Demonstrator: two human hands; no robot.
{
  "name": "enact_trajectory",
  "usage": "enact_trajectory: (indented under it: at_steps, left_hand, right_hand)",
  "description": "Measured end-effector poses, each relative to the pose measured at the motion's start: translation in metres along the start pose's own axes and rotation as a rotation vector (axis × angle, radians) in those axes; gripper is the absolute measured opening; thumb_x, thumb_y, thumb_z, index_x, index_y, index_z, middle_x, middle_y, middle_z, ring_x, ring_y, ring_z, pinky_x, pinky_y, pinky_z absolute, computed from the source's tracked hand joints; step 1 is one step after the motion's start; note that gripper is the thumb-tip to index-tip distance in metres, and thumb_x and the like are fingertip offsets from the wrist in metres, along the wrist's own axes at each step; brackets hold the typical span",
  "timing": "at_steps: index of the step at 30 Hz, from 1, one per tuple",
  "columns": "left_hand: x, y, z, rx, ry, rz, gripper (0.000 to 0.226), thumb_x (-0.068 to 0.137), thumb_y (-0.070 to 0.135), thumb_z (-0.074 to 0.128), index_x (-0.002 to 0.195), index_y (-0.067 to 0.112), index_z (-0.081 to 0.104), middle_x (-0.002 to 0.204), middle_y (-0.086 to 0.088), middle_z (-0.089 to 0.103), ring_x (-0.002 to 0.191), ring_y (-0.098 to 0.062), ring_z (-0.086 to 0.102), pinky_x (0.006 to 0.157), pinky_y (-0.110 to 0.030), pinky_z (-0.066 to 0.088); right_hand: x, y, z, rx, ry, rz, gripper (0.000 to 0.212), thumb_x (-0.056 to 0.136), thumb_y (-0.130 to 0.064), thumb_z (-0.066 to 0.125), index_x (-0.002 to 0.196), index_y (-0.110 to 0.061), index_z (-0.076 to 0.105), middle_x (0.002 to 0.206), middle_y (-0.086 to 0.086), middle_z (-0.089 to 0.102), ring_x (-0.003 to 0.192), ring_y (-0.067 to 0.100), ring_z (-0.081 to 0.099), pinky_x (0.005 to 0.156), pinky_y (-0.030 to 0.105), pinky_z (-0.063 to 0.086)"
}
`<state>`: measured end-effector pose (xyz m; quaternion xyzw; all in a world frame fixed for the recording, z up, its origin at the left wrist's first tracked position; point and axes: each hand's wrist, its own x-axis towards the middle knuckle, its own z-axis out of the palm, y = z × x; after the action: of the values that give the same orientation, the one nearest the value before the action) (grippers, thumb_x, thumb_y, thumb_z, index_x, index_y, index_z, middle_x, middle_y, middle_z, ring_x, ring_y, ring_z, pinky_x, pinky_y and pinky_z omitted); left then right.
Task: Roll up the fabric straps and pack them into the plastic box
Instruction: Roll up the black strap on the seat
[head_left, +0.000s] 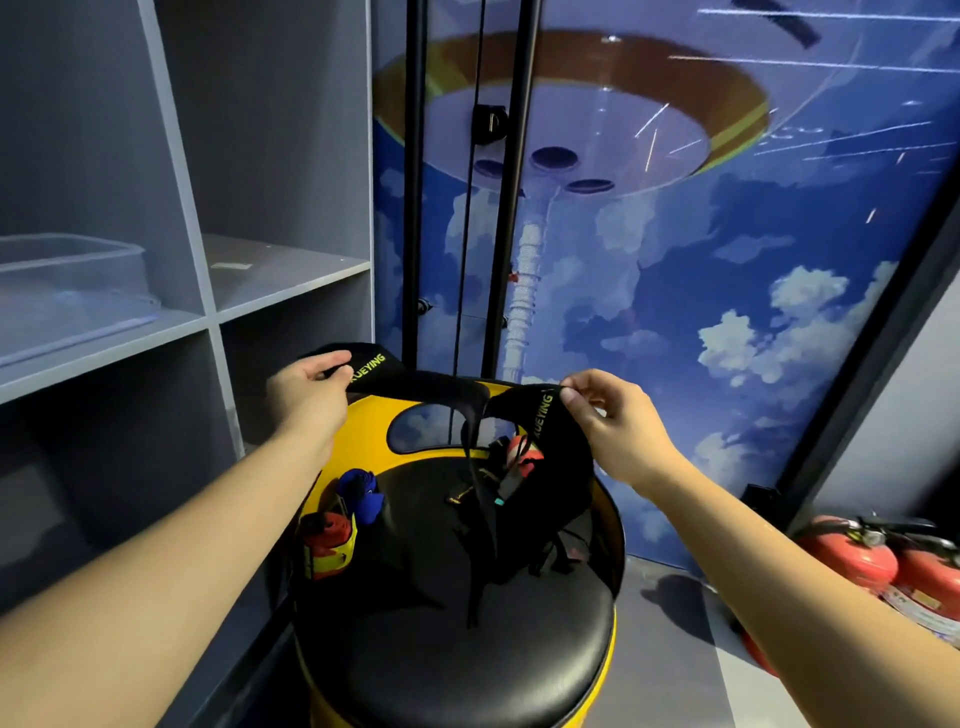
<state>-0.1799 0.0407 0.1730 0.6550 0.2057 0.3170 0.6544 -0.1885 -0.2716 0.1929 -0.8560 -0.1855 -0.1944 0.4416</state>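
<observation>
Above the stool (457, 649), black strap (431, 387) pinched (both fingers (332, 371))

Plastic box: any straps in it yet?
No. The clear plastic box on the shelf looks empty; both hands hold the black strap.

Storage corner, my view: grey shelving (208, 312), rocket mural (675, 234) (indoors), fire extinguishers (852, 558), yellow stool (457, 649).

Grey shelving (208, 291), red extinguishers (883, 564), sky mural (727, 249)
</observation>
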Motion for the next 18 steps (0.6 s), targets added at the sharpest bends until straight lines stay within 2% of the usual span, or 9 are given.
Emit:
enact_trajectory:
  at_steps: [4, 11, 15, 18]
  left_hand:
    - [0.000, -0.003, 0.000, -0.014, 0.019, -0.016, 0.024, 0.092, 0.011, 0.070, 0.107, 0.029, 0.076, 0.118, 0.003, 0.068, 0.109, -0.014, 0.060, 0.086, -0.021, 0.045]
    - [-0.007, -0.003, 0.007, -0.077, 0.092, -0.055, 0.026, 0.094, 0.007, 0.067, 0.113, 0.022, 0.075, 0.111, 0.001, 0.065, 0.104, -0.013, 0.059, 0.088, -0.020, 0.045]
    - [-0.004, -0.002, 0.008, -0.136, 0.109, -0.095, 0.027, 0.094, 0.006, 0.066, 0.115, 0.021, 0.074, 0.111, 0.002, 0.064, 0.100, -0.011, 0.057, 0.083, -0.016, 0.043]
    - [0.001, -0.004, 0.006, -0.197, 0.122, -0.141, 0.028, 0.094, 0.005, 0.065, 0.117, 0.020, 0.073, 0.112, 0.003, 0.063, 0.100, -0.010, 0.057, 0.070, -0.010, 0.040]
  right_hand:
    - [0.000, 0.002, 0.001, -0.008, 0.016, 0.042, 0.010, 0.099, -0.024, 0.060, 0.091, -0.021, 0.066, 0.077, -0.012, 0.063, 0.069, -0.003, 0.054, 0.067, 0.019, 0.042]
    - [-0.002, 0.000, 0.000, 0.006, 0.073, 0.062, 0.012, 0.099, -0.020, 0.060, 0.089, -0.021, 0.065, 0.073, -0.014, 0.060, 0.064, -0.009, 0.053, 0.060, 0.006, 0.038]
    - [-0.003, 0.004, 0.002, 0.009, 0.112, 0.081, 0.011, 0.099, -0.021, 0.060, 0.089, -0.023, 0.065, 0.073, -0.015, 0.059, 0.065, -0.004, 0.054, 0.062, 0.011, 0.039]
    - [-0.004, 0.006, 0.003, 0.023, 0.125, 0.095, 0.011, 0.099, -0.022, 0.060, 0.090, -0.024, 0.065, 0.073, -0.015, 0.060, 0.067, -0.001, 0.053, 0.064, 0.019, 0.040]
